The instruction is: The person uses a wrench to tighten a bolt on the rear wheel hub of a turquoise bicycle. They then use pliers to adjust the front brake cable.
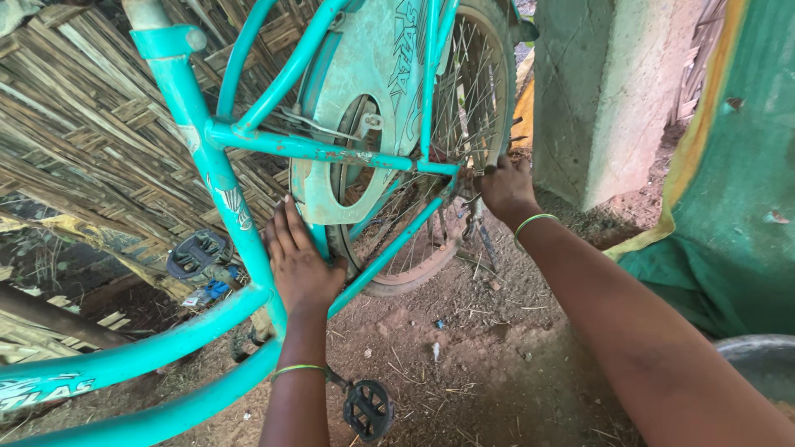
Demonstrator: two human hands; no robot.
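A turquoise bicycle frame (217, 170) stands in front of me, its rear wheel (464, 124) toward the top right. My left hand (300, 263) lies flat against the bottom of the frame near the chain guard (356, 99), fingers together and pointing up. My right hand (505, 189) reaches to the rear wheel hub area, fingers curled around something small at the axle; what it grips is hidden. Both wrists wear thin green bangles. A black pedal (368, 408) hangs just right of my left forearm.
A woven bamboo wall (74, 132) stands behind the bicycle on the left. A concrete pillar (604, 91) rises at the upper right, with a green tarpaulin (737, 182) beside it. A grey basin rim (762, 360) shows at the lower right. Another pedal (197, 252) sits on the far side. The ground is bare dirt.
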